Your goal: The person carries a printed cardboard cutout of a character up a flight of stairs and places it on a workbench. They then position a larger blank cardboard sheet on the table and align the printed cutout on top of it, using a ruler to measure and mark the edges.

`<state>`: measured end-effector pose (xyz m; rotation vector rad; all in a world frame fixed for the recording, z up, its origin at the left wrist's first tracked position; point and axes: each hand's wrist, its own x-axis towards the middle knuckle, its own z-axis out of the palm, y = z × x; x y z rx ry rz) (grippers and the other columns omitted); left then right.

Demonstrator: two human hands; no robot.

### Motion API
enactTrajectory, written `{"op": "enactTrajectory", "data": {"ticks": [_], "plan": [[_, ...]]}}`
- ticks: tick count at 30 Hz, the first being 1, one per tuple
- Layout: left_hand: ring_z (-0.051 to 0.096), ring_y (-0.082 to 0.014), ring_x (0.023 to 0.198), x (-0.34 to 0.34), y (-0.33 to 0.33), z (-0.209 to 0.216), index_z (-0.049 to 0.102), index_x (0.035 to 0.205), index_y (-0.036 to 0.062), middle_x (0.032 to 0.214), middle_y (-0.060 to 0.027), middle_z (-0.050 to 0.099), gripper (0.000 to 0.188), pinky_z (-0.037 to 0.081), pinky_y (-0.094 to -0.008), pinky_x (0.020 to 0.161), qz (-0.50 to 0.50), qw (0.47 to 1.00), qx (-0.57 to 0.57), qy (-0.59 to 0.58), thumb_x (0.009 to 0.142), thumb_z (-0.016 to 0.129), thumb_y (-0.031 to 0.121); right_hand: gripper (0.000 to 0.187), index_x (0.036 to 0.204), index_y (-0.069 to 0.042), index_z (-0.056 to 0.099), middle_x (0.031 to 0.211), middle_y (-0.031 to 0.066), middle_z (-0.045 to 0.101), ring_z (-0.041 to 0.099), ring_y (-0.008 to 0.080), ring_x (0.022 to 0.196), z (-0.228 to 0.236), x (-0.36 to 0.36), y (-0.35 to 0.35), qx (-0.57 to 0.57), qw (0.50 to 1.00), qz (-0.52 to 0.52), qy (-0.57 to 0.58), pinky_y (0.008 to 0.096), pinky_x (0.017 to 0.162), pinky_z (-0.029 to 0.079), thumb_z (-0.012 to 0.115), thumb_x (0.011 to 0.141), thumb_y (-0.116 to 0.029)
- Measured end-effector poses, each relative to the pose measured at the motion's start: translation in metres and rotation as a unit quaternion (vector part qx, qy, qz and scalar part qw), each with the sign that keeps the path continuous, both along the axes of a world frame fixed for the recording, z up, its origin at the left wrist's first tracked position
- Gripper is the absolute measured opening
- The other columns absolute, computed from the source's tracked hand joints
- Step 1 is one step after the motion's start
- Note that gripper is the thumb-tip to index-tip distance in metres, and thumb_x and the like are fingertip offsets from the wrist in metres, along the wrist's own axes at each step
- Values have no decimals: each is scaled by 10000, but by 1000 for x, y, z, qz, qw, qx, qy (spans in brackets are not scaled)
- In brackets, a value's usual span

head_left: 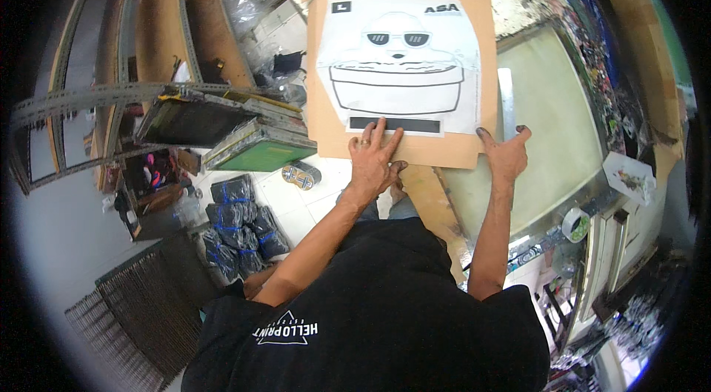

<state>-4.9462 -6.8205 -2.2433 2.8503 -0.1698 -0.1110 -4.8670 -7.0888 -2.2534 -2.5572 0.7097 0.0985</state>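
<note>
A brown cardboard sheet (333, 144) lies in front of me with a white printed film (392, 92) on it. The film shows black line art of a tub and a figure in sunglasses. Along its lower edge runs a strip with a solid black bar (422, 125). My left hand (372, 162) rests on the lower part, fingers stretched out, with fingertips touching the bar strip. My right hand (506, 156) is at the lower right corner of the cardboard, thumb against it and index finger spread apart. Beside that hand lies a thin metal strip (507, 103), partly hidden by it.
A framed printing screen (555, 140) lies under and right of the cardboard. A tape roll (575, 224) sits on its near edge. Leaning frames (259, 147), a can (301, 175) and dark plastic-wrapped bundles (241, 221) stand at left, below wooden shelves (159, 21).
</note>
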Motion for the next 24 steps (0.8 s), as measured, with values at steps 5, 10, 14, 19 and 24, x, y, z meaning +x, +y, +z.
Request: {"op": "enactTrajectory", "data": {"ticks": [5,10,14,19,24], "plan": [[342,-335,1319,-8,8,-2,508,1378,198,1477,-175,354,736,303,-564,966,-3,1000,-8,8,718,771,392,921,1245,-6,383,1015,257,649,639,414,962,0,-10,3,-10,1000,-1,12,452,847,486,850,625,-502],[354,-349,1310,-11,19,-5,499,1386,210,1473,-185,356,750,311,-553,958,7,1000,-5,5,713,784,377,882,1229,-8,380,1013,260,643,652,389,946,-5,-11,17,-21,1000,18,3,446,830,496,837,653,-495],[360,-334,1301,-14,27,-11,512,1369,205,1471,-166,363,743,312,-569,944,9,1000,-9,-4,696,789,355,856,1230,-21,390,994,248,653,653,391,914,-15,-12,19,-5,999,-1,-31,452,811,492,829,661,-486],[359,-337,1293,-17,34,-15,504,1369,199,1472,-170,354,732,300,-601,924,2,1000,-15,-14,713,780,368,571,1204,-53,457,850,186,670,663,371,816,-12,-30,34,12,993,-6,-114,448,727,493,730,810,-363],[350,-341,1297,-21,40,-15,506,1366,188,1474,-173,350,726,297,-615,923,3,1000,-30,-8,718,778,372,320,1182,-45,552,771,158,650,646,300,724,-3,-66,69,119,981,10,-154,405,667,482,626,899,-173]]}}
